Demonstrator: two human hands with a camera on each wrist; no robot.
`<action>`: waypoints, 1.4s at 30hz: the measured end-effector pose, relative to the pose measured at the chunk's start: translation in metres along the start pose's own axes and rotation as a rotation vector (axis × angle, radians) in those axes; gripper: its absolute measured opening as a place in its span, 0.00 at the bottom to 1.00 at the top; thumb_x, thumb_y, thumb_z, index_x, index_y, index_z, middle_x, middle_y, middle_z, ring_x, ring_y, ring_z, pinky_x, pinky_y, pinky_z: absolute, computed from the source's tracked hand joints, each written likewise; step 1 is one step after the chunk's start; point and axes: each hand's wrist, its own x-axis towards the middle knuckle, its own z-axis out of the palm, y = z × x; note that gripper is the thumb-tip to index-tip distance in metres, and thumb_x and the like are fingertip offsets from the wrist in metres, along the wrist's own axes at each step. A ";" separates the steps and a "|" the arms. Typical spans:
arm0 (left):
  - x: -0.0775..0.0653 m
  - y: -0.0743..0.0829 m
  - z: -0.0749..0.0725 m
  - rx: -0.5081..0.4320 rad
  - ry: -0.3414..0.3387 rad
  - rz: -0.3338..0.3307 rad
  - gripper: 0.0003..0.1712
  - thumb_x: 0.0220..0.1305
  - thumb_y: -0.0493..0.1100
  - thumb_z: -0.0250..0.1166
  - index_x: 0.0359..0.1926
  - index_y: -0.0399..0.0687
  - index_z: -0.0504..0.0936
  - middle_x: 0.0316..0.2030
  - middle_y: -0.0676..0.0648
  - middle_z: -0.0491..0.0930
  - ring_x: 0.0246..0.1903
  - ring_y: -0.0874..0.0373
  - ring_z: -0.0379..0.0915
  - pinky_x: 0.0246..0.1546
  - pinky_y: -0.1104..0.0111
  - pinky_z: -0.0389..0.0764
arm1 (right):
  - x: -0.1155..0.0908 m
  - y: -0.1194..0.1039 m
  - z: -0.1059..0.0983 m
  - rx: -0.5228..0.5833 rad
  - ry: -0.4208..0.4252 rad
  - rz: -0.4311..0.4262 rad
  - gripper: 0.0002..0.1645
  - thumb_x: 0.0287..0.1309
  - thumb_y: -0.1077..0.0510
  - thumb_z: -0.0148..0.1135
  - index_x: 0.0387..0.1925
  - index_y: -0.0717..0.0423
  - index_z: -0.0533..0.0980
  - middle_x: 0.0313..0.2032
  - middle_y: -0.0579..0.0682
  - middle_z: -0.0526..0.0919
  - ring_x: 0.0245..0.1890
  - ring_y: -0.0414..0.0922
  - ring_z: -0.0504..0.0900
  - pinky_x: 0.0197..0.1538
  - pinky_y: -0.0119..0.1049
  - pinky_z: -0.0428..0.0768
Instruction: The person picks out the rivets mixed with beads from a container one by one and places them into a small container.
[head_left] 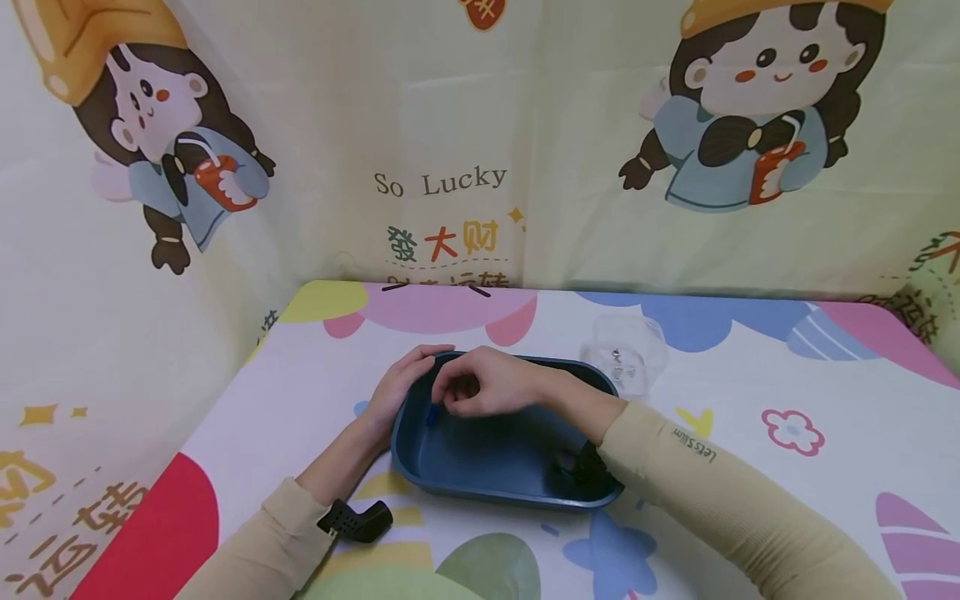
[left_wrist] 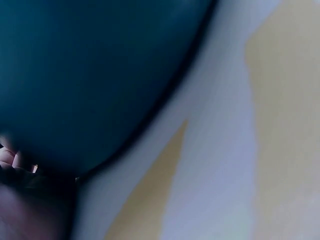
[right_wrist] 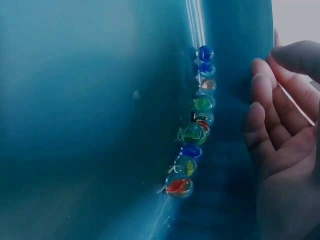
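A dark blue plastic basin point(head_left: 487, 497) sits on the table in front of me. My left hand point(head_left: 393, 390) holds its far left corner, fingers along the rim. Over the basin's left end hovers my right hand point(head_left: 491, 382), fingers curled and thumb tip against the index finger. Whatever may be between those tips is hidden. The right wrist view shows glass marbles in a row inside the basin along its wall, among them a blue marble point(right_wrist: 205, 53), a green marble point(right_wrist: 193, 134) and an orange-swirled marble point(right_wrist: 179, 185). The fingertips point(right_wrist: 256, 111) are beside this row.
Behind the basin's right corner lies a clear plastic box point(head_left: 628, 385) with a clear lid point(head_left: 648, 333) near it. A black wrist device point(head_left: 358, 521) is strapped to my left forearm. The patterned tabletop point(head_left: 712, 483) ends at a printed cloth backdrop point(head_left: 570, 208).
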 end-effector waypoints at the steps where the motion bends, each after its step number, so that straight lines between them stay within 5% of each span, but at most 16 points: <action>1: 0.000 0.000 0.000 0.007 -0.001 0.000 0.24 0.80 0.45 0.46 0.67 0.35 0.69 0.54 0.44 0.78 0.47 0.52 0.75 0.48 0.69 0.77 | 0.000 0.001 0.000 -0.010 0.008 -0.002 0.10 0.61 0.65 0.64 0.45 0.58 0.82 0.34 0.43 0.81 0.32 0.38 0.76 0.41 0.33 0.79; 20: 0.002 0.000 0.000 0.005 0.002 -0.025 0.24 0.81 0.45 0.44 0.68 0.35 0.68 0.58 0.43 0.76 0.54 0.51 0.72 0.53 0.68 0.76 | -0.002 0.006 0.000 -0.217 0.010 0.053 0.14 0.61 0.63 0.65 0.49 0.60 0.81 0.37 0.46 0.83 0.33 0.39 0.79 0.42 0.31 0.79; 42: 0.001 0.001 0.000 -0.003 -0.014 -0.031 0.25 0.80 0.45 0.43 0.69 0.37 0.67 0.61 0.41 0.74 0.58 0.50 0.72 0.60 0.64 0.74 | -0.002 0.002 0.000 -0.328 -0.011 0.109 0.26 0.61 0.61 0.66 0.61 0.60 0.76 0.56 0.51 0.81 0.53 0.43 0.79 0.63 0.39 0.72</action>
